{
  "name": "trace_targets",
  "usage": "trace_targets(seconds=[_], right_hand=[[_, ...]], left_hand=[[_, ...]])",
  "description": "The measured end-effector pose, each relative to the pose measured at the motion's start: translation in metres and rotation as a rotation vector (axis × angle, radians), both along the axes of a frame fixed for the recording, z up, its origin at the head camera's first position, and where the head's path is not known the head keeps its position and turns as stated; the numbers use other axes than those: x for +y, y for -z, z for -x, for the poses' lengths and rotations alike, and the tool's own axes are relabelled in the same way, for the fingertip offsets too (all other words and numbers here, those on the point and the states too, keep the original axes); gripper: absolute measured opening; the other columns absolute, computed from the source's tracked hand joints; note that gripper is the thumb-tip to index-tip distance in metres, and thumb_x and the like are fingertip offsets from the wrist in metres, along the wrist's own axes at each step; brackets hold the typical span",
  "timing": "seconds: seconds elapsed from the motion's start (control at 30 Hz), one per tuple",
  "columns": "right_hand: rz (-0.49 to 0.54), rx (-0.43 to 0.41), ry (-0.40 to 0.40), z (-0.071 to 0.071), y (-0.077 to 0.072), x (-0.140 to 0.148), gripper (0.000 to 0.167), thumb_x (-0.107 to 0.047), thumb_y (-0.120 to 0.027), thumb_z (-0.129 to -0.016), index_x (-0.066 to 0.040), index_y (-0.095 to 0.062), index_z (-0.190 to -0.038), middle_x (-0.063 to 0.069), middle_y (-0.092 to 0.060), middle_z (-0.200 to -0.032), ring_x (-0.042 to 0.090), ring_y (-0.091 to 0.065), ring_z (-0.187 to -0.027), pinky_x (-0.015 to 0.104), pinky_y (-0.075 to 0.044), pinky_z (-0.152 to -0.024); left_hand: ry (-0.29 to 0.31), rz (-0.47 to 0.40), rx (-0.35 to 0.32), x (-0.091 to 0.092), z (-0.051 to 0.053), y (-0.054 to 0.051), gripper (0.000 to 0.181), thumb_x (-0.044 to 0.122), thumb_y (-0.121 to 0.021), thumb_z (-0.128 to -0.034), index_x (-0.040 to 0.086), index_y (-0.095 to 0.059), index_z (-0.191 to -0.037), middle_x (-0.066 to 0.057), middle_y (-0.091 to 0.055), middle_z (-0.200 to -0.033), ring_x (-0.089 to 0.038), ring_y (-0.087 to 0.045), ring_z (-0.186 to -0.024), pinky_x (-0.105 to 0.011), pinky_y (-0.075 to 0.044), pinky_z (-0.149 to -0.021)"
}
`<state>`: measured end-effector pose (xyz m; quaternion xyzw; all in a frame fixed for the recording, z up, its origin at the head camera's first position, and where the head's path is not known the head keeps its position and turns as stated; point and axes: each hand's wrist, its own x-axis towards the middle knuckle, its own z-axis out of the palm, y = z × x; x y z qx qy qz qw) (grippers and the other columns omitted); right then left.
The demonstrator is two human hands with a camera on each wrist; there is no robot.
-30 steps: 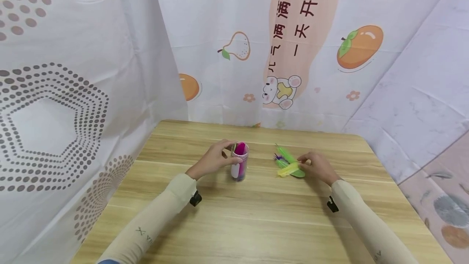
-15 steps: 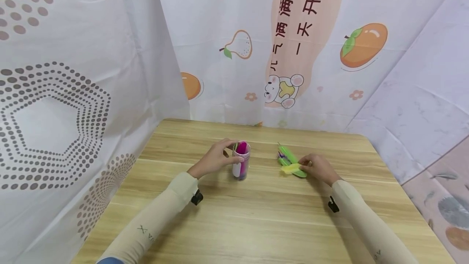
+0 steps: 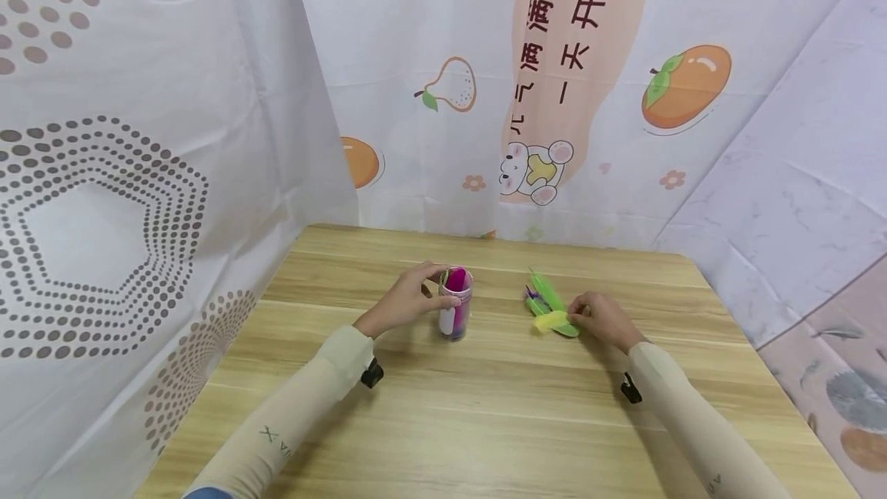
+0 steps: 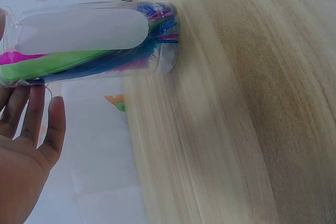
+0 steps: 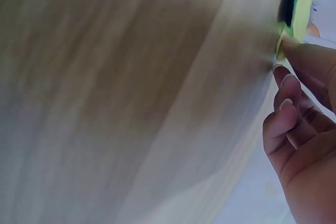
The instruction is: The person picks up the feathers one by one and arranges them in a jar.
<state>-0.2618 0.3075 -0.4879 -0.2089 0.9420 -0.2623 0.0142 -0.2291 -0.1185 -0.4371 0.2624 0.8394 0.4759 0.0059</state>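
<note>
On the wooden surface (image 3: 443,422): a clear jar (image 3: 459,316) stands upright, and a small heap of green feathers (image 3: 550,295) lies to its right, apart from it.
Jar: packed with pink, green and blue feathers, a pink one showing at the mouth; a white label (image 4: 84,30) covers part of its side.
Left hand (image 3: 404,300): holds the jar near its mouth, the fingers (image 4: 34,109) bent round the wall, though one appears to stand clear of it in the left wrist view.
Right hand (image 3: 604,319): pinches the end of a yellow feather (image 3: 550,321) between its fingertips, the other fingers curled in.
Yellow feather: lies across the lower end of the green ones; whether it touches them cannot be told.
Purple piece (image 3: 533,296): sits among the green feathers, too small to make out well.
Step in hand: seemingly taking the yellow feather from the heap while the jar is steadied.
Next move: probably calls for a firm pinch and a gentle lift, so that the green feathers are not dragged along.
</note>
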Motion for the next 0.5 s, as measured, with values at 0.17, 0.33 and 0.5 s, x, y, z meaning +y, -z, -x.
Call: trace_targets(seconds=[0.17,0.33,0.5], right_hand=[[0.061,-0.034,0.005,-0.002,-0.005,0.009,0.006,-0.012,-0.072,-0.097,-0.008,-0.074,-0.094,0.004,-0.072,-0.094,0.019,-0.065,-0.083,0.034,-0.055,-0.071],[0.071,-0.028,0.032,-0.003,-0.013,0.017,0.006,-0.015,-0.075,-0.096,-0.009,-0.077,-0.097,0.001,-0.073,-0.091,0.017,-0.064,-0.081,0.033,-0.053,-0.069],[0.066,-0.05,0.039,-0.005,-0.019,0.021,0.016,-0.018,-0.075,-0.096,-0.007,-0.078,-0.108,0.001,-0.073,-0.094,0.017,-0.062,-0.079,0.032,-0.051,-0.068]], left_hand=[[-0.003,0.002,-0.008,0.0,0.0,0.0,0.055,0.042,-0.08,-0.0906,0.022,-0.063,-0.139,0.01,-0.062,-0.121,-0.012,-0.057,-0.112,-0.037,-0.054,-0.087],[-0.001,0.0,0.0,0.0,-0.001,0.0,0.055,0.044,-0.079,-0.0907,0.022,-0.063,-0.139,0.009,-0.063,-0.121,-0.013,-0.057,-0.112,-0.037,-0.054,-0.086],[-0.005,0.005,0.006,0.001,-0.001,0.0,0.056,0.044,-0.079,-0.0907,0.021,-0.063,-0.139,0.009,-0.063,-0.12,-0.013,-0.057,-0.111,-0.036,-0.054,-0.086]])
